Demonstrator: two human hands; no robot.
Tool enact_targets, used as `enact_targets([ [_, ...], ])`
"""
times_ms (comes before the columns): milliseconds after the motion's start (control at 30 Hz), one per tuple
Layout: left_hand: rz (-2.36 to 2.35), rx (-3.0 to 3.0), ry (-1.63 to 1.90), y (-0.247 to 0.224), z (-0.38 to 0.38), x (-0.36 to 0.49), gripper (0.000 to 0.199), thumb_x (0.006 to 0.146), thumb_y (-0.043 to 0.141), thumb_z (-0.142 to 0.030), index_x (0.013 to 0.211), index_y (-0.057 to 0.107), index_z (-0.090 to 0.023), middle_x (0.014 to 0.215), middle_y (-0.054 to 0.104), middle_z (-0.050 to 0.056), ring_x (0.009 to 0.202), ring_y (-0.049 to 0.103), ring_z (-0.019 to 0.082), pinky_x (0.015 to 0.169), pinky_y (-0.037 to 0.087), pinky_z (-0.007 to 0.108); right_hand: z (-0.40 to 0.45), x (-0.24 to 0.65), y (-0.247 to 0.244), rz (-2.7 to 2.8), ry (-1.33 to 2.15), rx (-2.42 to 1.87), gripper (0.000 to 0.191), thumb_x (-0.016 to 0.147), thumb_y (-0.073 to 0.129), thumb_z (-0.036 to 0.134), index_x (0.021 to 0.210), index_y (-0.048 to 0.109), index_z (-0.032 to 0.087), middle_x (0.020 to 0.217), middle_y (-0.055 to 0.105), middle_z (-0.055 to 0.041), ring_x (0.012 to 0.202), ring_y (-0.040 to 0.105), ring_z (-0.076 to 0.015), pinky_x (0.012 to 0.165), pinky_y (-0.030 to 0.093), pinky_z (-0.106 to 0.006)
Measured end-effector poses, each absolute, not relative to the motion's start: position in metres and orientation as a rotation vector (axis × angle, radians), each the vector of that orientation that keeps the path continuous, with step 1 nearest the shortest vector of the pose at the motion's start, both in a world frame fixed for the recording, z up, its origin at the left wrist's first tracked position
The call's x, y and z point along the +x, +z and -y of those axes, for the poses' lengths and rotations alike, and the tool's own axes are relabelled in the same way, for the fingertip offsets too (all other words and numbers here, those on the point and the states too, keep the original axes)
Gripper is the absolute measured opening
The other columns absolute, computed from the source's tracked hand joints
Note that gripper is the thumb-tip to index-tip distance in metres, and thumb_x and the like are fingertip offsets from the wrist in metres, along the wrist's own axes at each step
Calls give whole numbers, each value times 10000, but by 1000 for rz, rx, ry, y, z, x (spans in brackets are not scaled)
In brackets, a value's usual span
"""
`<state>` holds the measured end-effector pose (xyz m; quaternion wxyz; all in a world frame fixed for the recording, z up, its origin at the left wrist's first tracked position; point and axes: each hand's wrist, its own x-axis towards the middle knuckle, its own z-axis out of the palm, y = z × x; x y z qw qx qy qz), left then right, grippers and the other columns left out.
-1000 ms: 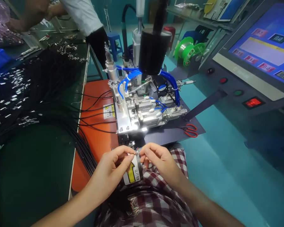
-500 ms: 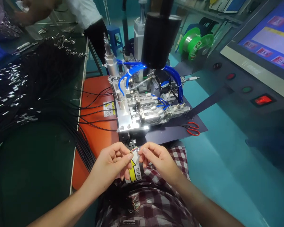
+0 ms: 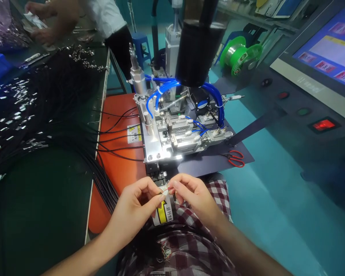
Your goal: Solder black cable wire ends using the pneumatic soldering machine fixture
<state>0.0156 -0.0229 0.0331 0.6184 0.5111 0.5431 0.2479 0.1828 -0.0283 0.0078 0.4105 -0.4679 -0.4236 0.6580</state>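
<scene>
Thin coloured wires (image 3: 166,189) stick out between my two hands, right in front of the machine. My left hand (image 3: 139,201) pinches them between thumb and forefinger. The thumb and forefinger of my right hand (image 3: 191,193) are closed on the wire tips, a reddish one among them. Below my fingers is a white label with a yellow arrow (image 3: 162,213) at the near end of the machine's track. Just beyond stands the metal machine (image 3: 172,130) with blue air tubes; several black cables (image 3: 120,135) run into its left side.
A heap of black cables with shiny ends (image 3: 46,96) covers the left table. Red-handled cutters (image 3: 236,158) lie on the machine's dark base plate. A control screen (image 3: 324,53) stands at right, a green solder spool (image 3: 238,55) behind. Another person's hands (image 3: 54,23) work at upper left.
The wires between my fingers have shifted and fanned apart, and a reddish one now shows at my right fingertips. The view has moved slightly. The other person's hands have moved with something white.
</scene>
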Motion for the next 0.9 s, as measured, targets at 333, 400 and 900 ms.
enact_targets([
  [333,-1306,1594,526,26,30,13,150,829,540,-231,689,529,-179,634,525,-30,594,474,108,542,363,209,21,189,23,1669,1236,-1283,99,820,532,146,734,569,180,747,552,5,618,475,-109,563,374,-235],
  [400,-1305,1672,492,27,31,13,147,836,515,-214,693,528,-181,645,527,-29,604,471,113,549,352,216,21,190,27,1931,1050,-1201,103,836,491,131,772,555,181,803,562,-19,685,505,-132,613,388,-256],
  [900,-1249,1204,478,32,19,15,154,766,628,-305,749,580,-160,578,584,-22,413,406,60,383,295,174,18,200,16,1330,1455,-1331,142,854,536,279,771,579,173,665,506,23,572,434,-104,523,354,-234],
])
